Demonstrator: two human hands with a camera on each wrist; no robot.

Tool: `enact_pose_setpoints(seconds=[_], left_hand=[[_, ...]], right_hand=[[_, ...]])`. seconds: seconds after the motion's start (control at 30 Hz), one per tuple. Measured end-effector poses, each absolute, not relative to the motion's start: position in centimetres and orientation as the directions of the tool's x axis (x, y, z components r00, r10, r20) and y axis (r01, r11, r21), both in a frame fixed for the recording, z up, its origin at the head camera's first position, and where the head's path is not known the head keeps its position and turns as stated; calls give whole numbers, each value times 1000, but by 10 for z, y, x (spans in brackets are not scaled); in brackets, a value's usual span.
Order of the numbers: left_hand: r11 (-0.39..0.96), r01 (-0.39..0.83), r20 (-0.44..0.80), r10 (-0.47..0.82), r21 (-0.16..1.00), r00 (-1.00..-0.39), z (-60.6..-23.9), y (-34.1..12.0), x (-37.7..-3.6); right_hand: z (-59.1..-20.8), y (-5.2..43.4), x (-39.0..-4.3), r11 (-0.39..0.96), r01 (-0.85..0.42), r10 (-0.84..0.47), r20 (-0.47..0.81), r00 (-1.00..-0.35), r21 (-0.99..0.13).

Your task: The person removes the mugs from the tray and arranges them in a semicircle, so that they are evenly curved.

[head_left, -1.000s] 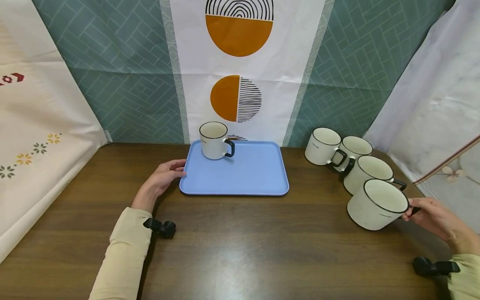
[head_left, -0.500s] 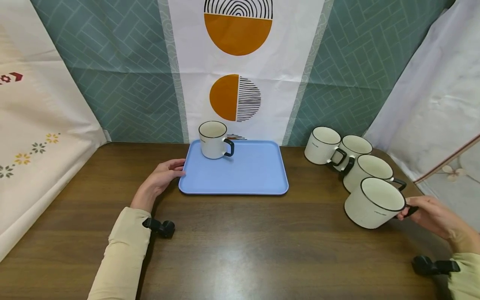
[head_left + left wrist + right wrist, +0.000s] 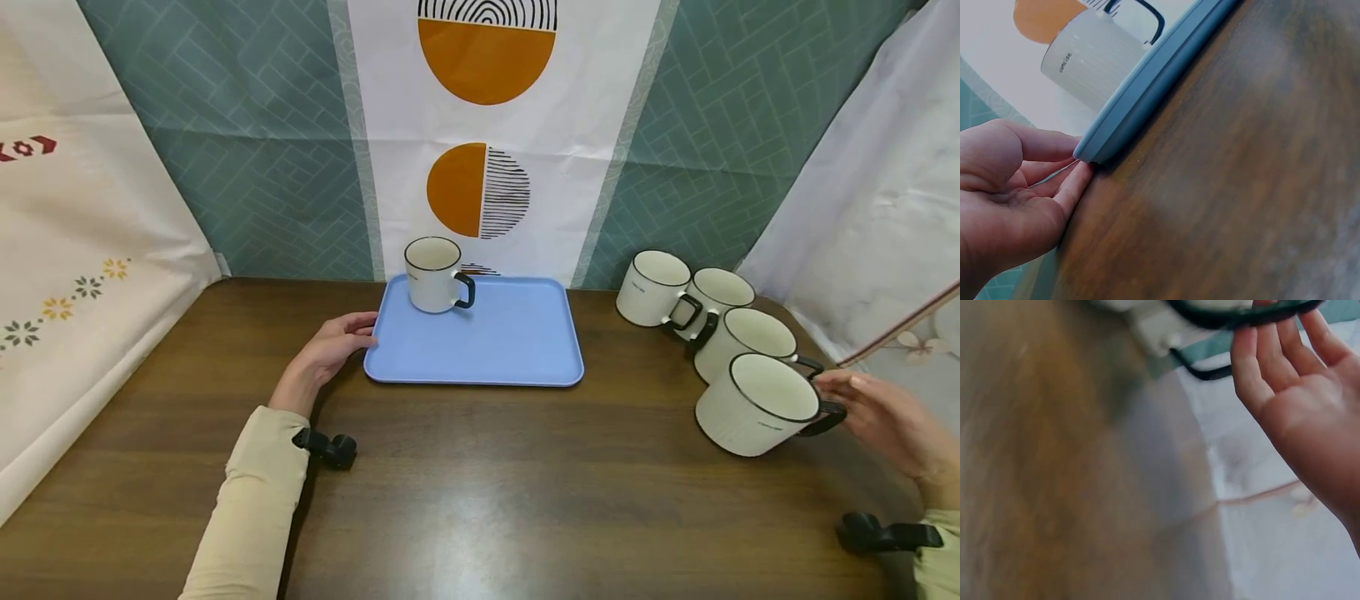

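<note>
A blue tray point(image 3: 517, 342) lies on the table, and a white enamel mug point(image 3: 431, 287) with a black rim and handle stands on its back left part. My left hand point(image 3: 322, 360) holds the tray's left edge; in the left wrist view its thumb and fingers pinch the tray rim point(image 3: 1127, 106). On the right, the nearest white mug point(image 3: 750, 417) stands with its black handle point(image 3: 825, 419) toward my right hand point(image 3: 892, 425). That hand is behind the handle with its fingers extended, not wrapped round it. In the right wrist view the fingertips are partly hidden by a handle point(image 3: 1235, 317).
Three more white mugs stand close behind the nearest one: a middle mug point(image 3: 750, 333), a back mug point(image 3: 722, 287) and a back left mug point(image 3: 652, 292). Cloth walls border the brown table point(image 3: 525, 483) at the back and sides.
My right hand has let go of the nearest mug's handle and moved slightly back from it, fingers straightening. That mug has shifted a little left. The left hand stays on the tray edge.
</note>
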State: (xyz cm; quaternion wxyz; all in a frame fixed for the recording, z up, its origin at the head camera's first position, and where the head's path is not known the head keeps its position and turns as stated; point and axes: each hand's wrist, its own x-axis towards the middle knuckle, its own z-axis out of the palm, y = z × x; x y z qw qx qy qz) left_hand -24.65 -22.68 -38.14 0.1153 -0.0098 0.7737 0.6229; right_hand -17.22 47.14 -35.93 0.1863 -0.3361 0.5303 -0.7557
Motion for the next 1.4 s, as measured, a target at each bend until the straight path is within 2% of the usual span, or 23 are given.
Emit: enact_pose_setpoints(seconds=[0.07,0.13,0.2,0.23,0.27,0.33,0.43,0.53,0.63,0.7,0.77,1.03,1.2,1.4], left_hand=[[226,-159,-191,126,961,-974,-380,-226,-246],[227,-158,-190,125,961,-974,-379,-226,-246],[225,-160,-192,125,961,-973,-379,-226,-246],[226,-160,-192,125,961,-973,-379,-226,-246],[225,-160,-192,125,961,-973,-379,-226,-246],[224,-162,-193,124,961,-973,-379,-226,-246],[217,-165,-196,127,962,-972,-378,-226,-246],[214,-167,-198,129,962,-972,-378,-226,-246],[216,-164,-196,133,963,-972,-379,-226,-246],[215,-168,-199,130,962,-971,-379,-226,-247],[216,-170,-200,128,962,-971,-379,-226,-247],[217,-164,-194,124,962,-973,-379,-227,-247],[209,-172,-201,127,963,-971,-380,-227,-246],[192,-159,-185,130,968,-974,-381,-226,-246]], right_hand=[[-351,467,-172,-374,-160,-595,369,-714,-914],[-340,456,-170,-294,-309,-496,420,-760,-905],[-326,442,-164,-135,-426,-381,444,-811,-894],[-318,432,-161,8,-474,-320,447,-835,-880],[-309,421,-156,169,-486,-257,438,-862,-857],[-293,397,-149,411,-432,-177,395,-901,-802],[-274,358,-142,606,-345,-155,318,-935,-717],[-267,320,-147,537,-383,-225,309,-924,-752],[-269,280,-163,388,-431,-312,323,-893,-815],[-273,253,-178,306,-414,-349,304,-887,-857],[-278,226,-193,279,-356,-355,249,-901,-892],[-304,140,-260,274,-149,-321,56,-945,-950],[-319,97,-291,293,-93,-272,11,-962,-952],[-332,58,-310,258,-72,-224,12,-975,-963]])
